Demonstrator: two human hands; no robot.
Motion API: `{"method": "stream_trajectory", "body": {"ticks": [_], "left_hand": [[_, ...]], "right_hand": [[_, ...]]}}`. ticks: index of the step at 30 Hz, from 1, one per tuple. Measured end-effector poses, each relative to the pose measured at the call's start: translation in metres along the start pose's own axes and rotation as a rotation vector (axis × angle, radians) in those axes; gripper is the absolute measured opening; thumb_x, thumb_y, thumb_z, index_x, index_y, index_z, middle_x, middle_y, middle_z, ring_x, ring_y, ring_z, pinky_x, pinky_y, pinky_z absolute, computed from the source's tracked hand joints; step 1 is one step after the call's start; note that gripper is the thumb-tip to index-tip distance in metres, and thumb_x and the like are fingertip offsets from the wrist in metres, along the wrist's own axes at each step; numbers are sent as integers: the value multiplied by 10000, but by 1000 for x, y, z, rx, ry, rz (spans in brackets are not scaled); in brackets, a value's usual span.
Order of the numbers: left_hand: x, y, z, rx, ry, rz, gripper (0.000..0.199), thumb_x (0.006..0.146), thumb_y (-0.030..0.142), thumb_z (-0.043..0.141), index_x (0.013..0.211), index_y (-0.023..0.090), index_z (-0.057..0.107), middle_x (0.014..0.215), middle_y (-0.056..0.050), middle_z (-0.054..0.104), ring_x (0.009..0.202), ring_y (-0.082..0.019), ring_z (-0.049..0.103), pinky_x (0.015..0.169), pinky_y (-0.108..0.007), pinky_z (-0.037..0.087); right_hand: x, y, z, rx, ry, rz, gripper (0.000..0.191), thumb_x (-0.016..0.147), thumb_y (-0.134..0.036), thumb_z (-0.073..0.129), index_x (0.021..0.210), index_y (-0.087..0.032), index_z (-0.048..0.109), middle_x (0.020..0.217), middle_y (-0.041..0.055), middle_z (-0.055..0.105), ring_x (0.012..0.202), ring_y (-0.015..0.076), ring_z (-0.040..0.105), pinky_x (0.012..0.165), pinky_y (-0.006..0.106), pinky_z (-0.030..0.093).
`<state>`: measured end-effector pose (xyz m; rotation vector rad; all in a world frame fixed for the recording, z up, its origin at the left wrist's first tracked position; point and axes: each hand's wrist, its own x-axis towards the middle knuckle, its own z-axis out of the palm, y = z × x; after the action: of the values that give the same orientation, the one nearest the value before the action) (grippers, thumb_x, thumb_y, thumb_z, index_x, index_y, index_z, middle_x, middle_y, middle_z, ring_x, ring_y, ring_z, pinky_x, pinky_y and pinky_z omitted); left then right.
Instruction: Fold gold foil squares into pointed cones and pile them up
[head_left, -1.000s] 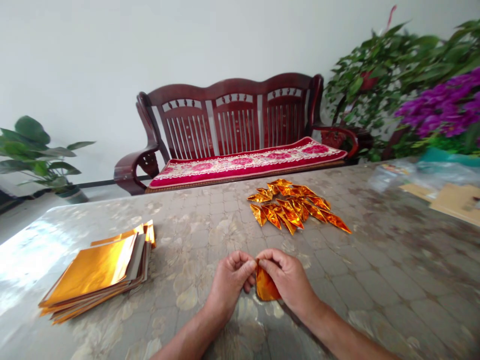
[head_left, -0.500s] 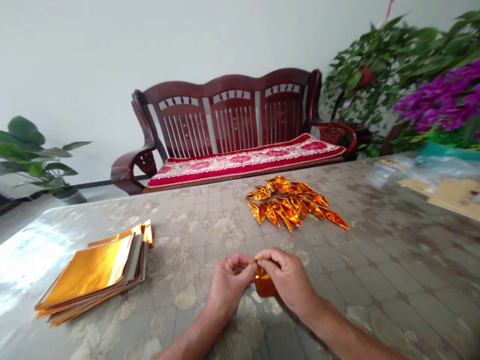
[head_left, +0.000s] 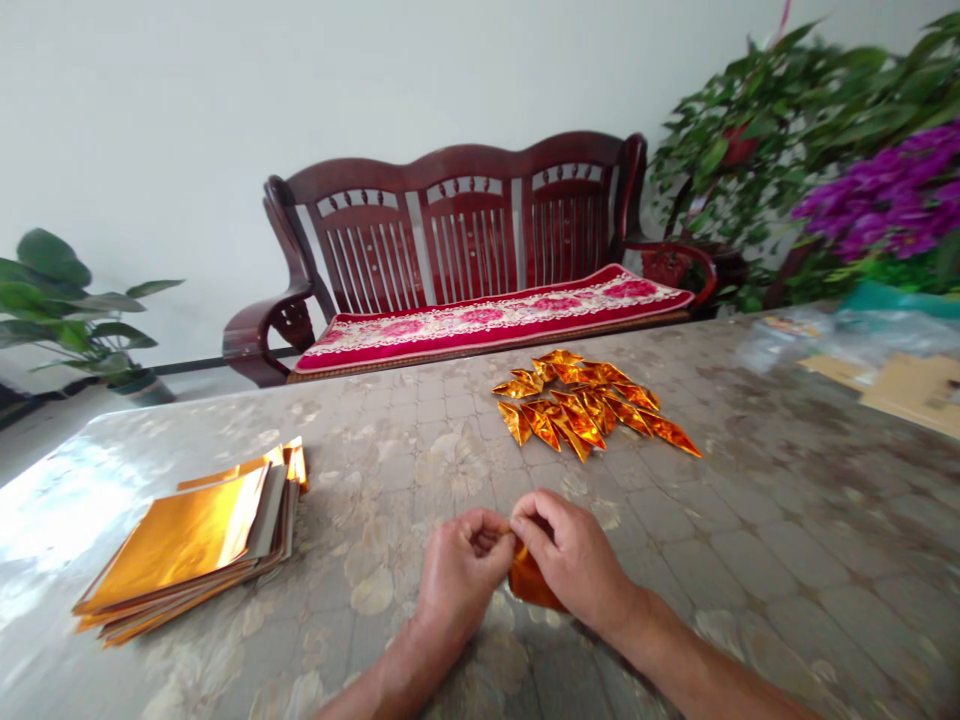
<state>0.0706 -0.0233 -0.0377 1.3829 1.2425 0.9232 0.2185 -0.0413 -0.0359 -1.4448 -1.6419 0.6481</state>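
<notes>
A piece of shiny orange-gold foil paper (head_left: 531, 582) is pinched between my two hands, above the front middle of the table. My left hand (head_left: 463, 562) grips its upper left corner between thumb and forefinger. On the other side, my right hand (head_left: 574, 550) pinches the top edge close to the left fingertips and covers much of the sheet. Farther back lie several folded foil pieces (head_left: 581, 408) with pointed ends, loosely grouped. To the left sits a stack of flat foil paper sheets (head_left: 176, 530), some with grey undersides showing.
The table (head_left: 375, 470) has a patterned, glossy cover. Clear plastic wrapping (head_left: 787, 335) and brown cardboard (head_left: 915, 390) lie at the back right. Behind the table stands a dark wooden bench (head_left: 465, 230) with a red floral cushion (head_left: 487, 318). Potted plants (head_left: 71, 310) flank it.
The foil paper has tilted, its lower end swinging slightly right and down. My hands stay together with fingertips pinched, the right one a little higher. The view has shifted slightly.
</notes>
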Motion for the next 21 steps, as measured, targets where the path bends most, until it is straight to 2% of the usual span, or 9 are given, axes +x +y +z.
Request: {"method": "stream_trajectory", "body": {"ticks": [4, 8, 12, 15, 21], "left_hand": [[0, -2, -1, 47, -41, 15, 142, 723, 281, 694, 680, 146, 706, 591, -7, 671, 517, -124, 574, 503, -184, 394], [2, -1, -3, 101, -69, 26, 166, 731, 279, 674, 628, 149, 671, 546, 10, 622, 493, -102, 524, 481, -175, 348], [4, 2, -5, -91, -20, -58, 185, 688, 314, 721, 655, 150, 642, 496, 20, 591, 438, -89, 482, 449, -176, 340], [6, 4, -6, -249, 27, -98, 275, 653, 378, 770, 666, 156, 608, 480, 23, 590, 409, -82, 475, 433, -175, 351], [7, 3, -10, -362, 89, -75, 340, 657, 417, 801, 703, 151, 595, 519, 21, 621, 460, -84, 533, 487, -171, 417]], "right_hand": [[2, 1, -1, -51, -20, -36, 166, 906, -248, 518, 764, -231, 603, 765, 6, 654, 721, 164, 591, 670, 258, 416], [6, 0, -2, 18, -50, -3, 186, 920, -282, 530, 762, -231, 615, 758, -4, 660, 725, 162, 599, 664, 251, 421], [7, -1, -11, 174, -72, 64, 314, 988, -414, 431, 914, -226, 671, 844, 12, 710, 819, 182, 654, 747, 266, 463], [5, 1, -18, 211, -26, 109, 317, 965, -463, 471, 1020, -224, 672, 900, 23, 725, 840, 195, 665, 752, 278, 477], [4, 4, -20, 146, 39, 94, 211, 874, -407, 610, 931, -221, 689, 825, 13, 700, 753, 186, 632, 696, 277, 475]]}}
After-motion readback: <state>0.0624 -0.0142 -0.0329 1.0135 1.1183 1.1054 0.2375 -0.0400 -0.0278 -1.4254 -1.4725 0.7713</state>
